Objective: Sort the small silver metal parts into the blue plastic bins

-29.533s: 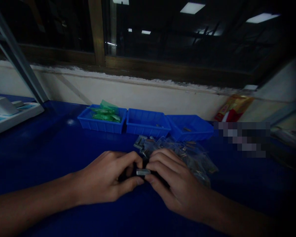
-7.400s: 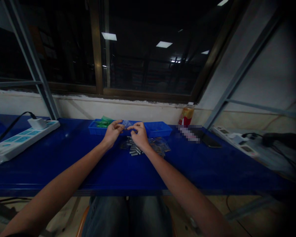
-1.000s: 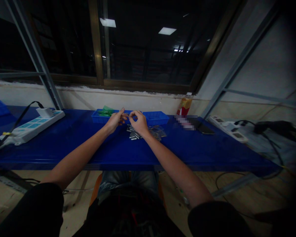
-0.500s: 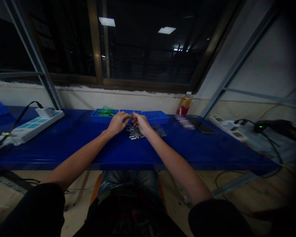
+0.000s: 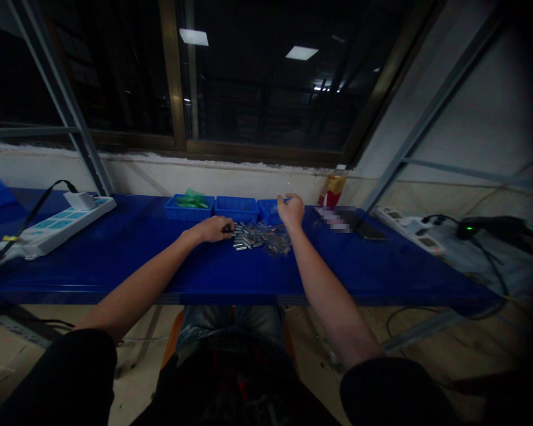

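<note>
On the blue table [image 5: 160,275] lies a pile of small silvery metal cylinders [image 5: 244,241]. Against its right side are small clear plastic bags [image 5: 276,241], apparently with small parts inside. My left hand [image 5: 214,229] rests at the pile's left edge, its fingers curled and closed at the cylinders. What those fingers hold is too small and dark to make out. Raised over the right blue bin [image 5: 266,208], my right hand [image 5: 292,210] has its fingers bent together. Anything in its grasp cannot be made out, and it hides part of that bin.
A middle blue bin [image 5: 236,207] and a left blue bin [image 5: 177,213] with green packets [image 5: 193,201] line the back. At right are a bottle [image 5: 333,188] and a phone [image 5: 369,229]. Power strips [image 5: 66,228] lie at both sides, beneath metal frame posts.
My hands were together above the pile and have parted. The left came down to the pile's left edge; the right moved right, over the right bin, uncovering the plastic bags.
</note>
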### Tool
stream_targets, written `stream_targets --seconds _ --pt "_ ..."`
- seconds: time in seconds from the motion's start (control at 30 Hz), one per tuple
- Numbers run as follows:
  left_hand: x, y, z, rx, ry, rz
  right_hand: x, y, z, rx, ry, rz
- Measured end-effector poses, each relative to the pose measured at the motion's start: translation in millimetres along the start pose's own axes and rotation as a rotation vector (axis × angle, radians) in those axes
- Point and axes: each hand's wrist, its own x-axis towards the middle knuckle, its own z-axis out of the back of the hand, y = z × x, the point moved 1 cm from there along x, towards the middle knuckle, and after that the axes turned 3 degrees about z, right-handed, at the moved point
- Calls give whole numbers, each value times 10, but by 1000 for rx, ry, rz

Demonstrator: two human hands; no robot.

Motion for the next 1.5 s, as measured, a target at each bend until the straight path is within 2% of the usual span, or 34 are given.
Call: stream_targets --seconds 0.1,0.23,0.37,0.43,0.5,0.87,1.07,1.2,1.33,1.5 --pt "15 17 -26 66 -1 53 -21 -31 -41 19 37 9" --pt "2 13 35 71 1 66 -260 267 -141 152 213 217" --pt "-44 8 199 1 -109 118 -577 527 -317 227 509 474" --pt "-58 5 266 -19 -174 134 -680 571 -391 238 575 583" --pt "-62 -5 298 -24 -216 129 -725 573 -433 246 596 631" --pt "-70 -31 297 27 -210 135 -704 604 -342 268 575 679" --pt "-86 -64 310 -175 -383 19 -651 560 -339 312 586 521" --pt "-81 -101 305 -190 -434 -16 -642 573 -322 358 619 465" --pt "-96 -133 322 -126 -461 46 -672 591 -311 396 624 445" --pt "-107 -158 333 -73 -434 164 -691 590 -297 441 587 515"
